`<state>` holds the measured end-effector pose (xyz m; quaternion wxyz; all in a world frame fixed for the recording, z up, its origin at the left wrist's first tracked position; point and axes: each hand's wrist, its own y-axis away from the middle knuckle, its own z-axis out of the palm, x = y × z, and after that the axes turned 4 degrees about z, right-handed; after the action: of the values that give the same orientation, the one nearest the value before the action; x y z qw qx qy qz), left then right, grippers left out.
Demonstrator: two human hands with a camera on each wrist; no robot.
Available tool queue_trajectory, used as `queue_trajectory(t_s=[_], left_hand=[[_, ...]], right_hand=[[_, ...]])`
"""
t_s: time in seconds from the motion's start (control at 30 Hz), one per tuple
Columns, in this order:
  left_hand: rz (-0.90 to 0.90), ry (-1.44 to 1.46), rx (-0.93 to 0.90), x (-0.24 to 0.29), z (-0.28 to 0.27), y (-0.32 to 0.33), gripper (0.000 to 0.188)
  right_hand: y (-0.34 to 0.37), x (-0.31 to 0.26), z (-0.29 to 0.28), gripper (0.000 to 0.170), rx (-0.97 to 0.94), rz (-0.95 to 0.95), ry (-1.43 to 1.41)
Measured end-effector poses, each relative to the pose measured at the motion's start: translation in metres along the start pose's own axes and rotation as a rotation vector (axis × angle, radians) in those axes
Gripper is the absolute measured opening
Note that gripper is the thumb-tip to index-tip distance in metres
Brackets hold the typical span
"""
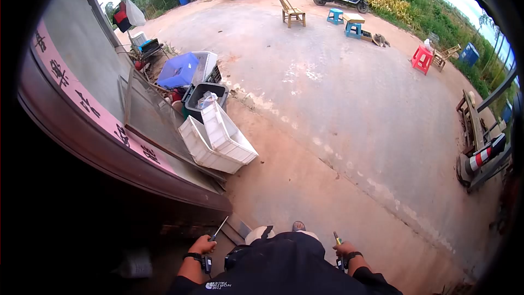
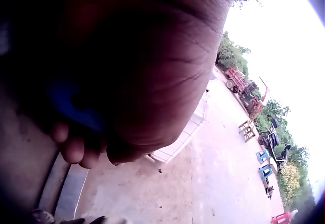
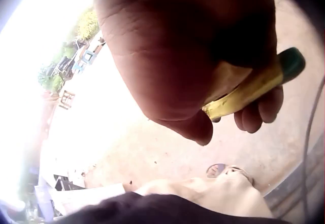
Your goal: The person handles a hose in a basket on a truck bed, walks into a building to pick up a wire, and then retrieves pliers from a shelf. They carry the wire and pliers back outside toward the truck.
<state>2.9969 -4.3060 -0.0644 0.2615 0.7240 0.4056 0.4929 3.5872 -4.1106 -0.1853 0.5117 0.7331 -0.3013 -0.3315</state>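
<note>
In the head view the left hand (image 1: 202, 245) grips a screwdriver-like tool (image 1: 219, 228) with a thin metal shaft pointing up and right. Its blue handle (image 2: 76, 107) shows dimly under the palm (image 2: 157, 92) in the left wrist view, fingers curled round it. The right hand (image 1: 344, 249) holds a yellow-handled tool (image 1: 338, 238), its tip pointing up. In the right wrist view, the yellow handle with a dark green end (image 3: 244, 94) lies across the curled fingers of the hand (image 3: 177, 71). The hands are apart, one on each side of the body.
White crates (image 1: 215, 142), a black bin (image 1: 206, 94) and a blue-purple basket (image 1: 179, 70) stand by the wall at left. Farther off are a wooden chair (image 1: 292, 13), blue stools (image 1: 353, 29), a red stool (image 1: 422, 59), a scooter and a red cart. A bench (image 1: 474, 123) stands right.
</note>
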Motion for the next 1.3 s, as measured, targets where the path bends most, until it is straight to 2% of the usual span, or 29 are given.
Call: queue_trajectory(t_s=[0.07,0.13,0.2,0.23,0.27,0.3,0.37,0.4,0.43,0.47,0.5,0.53,0.57,0.6,0.63,0.67,0.7,0.8,0.9,0.97,1.03,1.1,1.13,1.2,1.27,1.3], left_hand=[[-0.153,-0.057,-0.122,-0.011,-0.007,-0.043,0.017],[-0.249,-0.027,-0.158,-0.014,-0.006,-0.077,0.019],[-0.294,-0.056,-0.204,0.02,-0.014,-0.116,0.02],[-0.262,-0.248,-0.233,0.064,-0.019,-0.122,0.02],[-0.228,-0.441,-0.262,0.096,-0.028,-0.134,0.02],[-0.224,-0.432,-0.257,0.108,-0.039,-0.177,0.02],[-0.149,-0.31,-0.272,0.119,-0.049,-0.245,0.02],[-0.159,-0.15,-0.273,0.149,-0.06,-0.268,0.019],[-0.167,0.006,-0.27,0.195,-0.079,-0.289,0.019],[-0.084,-0.04,-0.246,0.242,-0.097,-0.305,0.019],[0.0,-0.088,-0.22,0.29,-0.114,-0.32,0.02],[0.062,-0.05,-0.113,0.332,-0.129,-0.337,0.022],[0.12,-0.013,-0.009,0.371,-0.14,-0.351,0.025],[0.231,-0.088,0.124,0.412,-0.151,-0.361,0.028],[0.205,-0.05,0.159,0.451,-0.161,-0.375,0.028],[0.233,-0.021,0.194,0.475,-0.171,-0.405,0.028],[0.25,0.011,0.227,0.487,-0.173,-0.427,0.028],[0.151,0.0,0.241,0.542,-0.183,-0.47,0.027],[0.067,0.007,0.127,0.588,-0.194,-0.491,0.025],[-0.033,0.149,0.085,0.589,-0.198,-0.526,0.023],[-0.149,0.185,0.059,0.584,-0.201,-0.573,0.018],[-0.317,0.023,0.019,0.574,-0.208,-0.633,0.021],[-0.33,-0.098,-0.026,0.589,-0.215,-0.657,0.023],[-0.292,-0.329,-0.108,0.639,-0.24,-0.702,0.027],[-0.258,-0.257,-0.048,0.695,-0.278,-0.774,0.025],[-0.25,-0.191,-0.025,0.71,-0.281,-0.794,0.023]], right_hand=[[0.024,-0.116,-0.044,0.029,0.046,-0.188,-0.12],[0.035,-0.211,-0.082,0.031,0.13,-0.374,-0.191],[0.026,-0.289,-0.107,0.031,0.196,-0.48,-0.266],[0.02,-0.32,-0.115,0.03,0.225,-0.509,-0.304],[0.001,-0.345,-0.12,0.025,0.244,-0.505,-0.351],[-0.016,-0.372,-0.122,0.025,0.243,-0.514,-0.345],[-0.029,-0.394,-0.12,0.023,0.129,-0.35,-0.455],[-0.036,-0.407,-0.12,0.022,0.094,-0.232,-0.422],[-0.045,-0.415,-0.118,0.02,0.058,-0.116,-0.393],[-0.063,-0.417,-0.12,0.019,-0.025,0.002,-0.395],[-0.067,-0.426,-0.12,0.022,-0.027,0.06,-0.273],[-0.077,-0.431,-0.119,0.026,-0.032,0.09,-0.208],[-0.074,-0.449,-0.122,0.027,-0.022,0.124,-0.064],[-0.02,-0.504,-0.122,0.028,0.041,0.116,0.148],[-0.016,-0.534,-0.131,0.028,-0.005,0.182,0.231],[-0.004,-0.559,-0.14,0.052,0.013,0.146,0.333],[-0.017,-0.58,-0.158,0.052,0.007,0.154,0.366],[-0.092,-0.675,-0.2,0.036,0.013,0.116,0.276],[-0.165,-0.762,-0.218,0.023,0.003,0.097,0.152],[-0.233,-0.826,-0.251,0.022,-0.045,-0.047,-0.074],[-0.227,-0.927,-0.276,0.017,0.001,-0.297,-0.173],[-0.235,-1.01,-0.296,0.018,0.039,-0.372,-0.226],[-0.248,-1.052,-0.303,0.019,0.078,-0.449,-0.291],[-0.293,-1.102,-0.316,0.019,0.07,-0.432,-0.317],[-0.308,-1.164,-0.312,0.013,0.096,-0.384,-0.377],[-0.334,-1.176,-0.318,0.013,0.034,-0.301,-0.361]])
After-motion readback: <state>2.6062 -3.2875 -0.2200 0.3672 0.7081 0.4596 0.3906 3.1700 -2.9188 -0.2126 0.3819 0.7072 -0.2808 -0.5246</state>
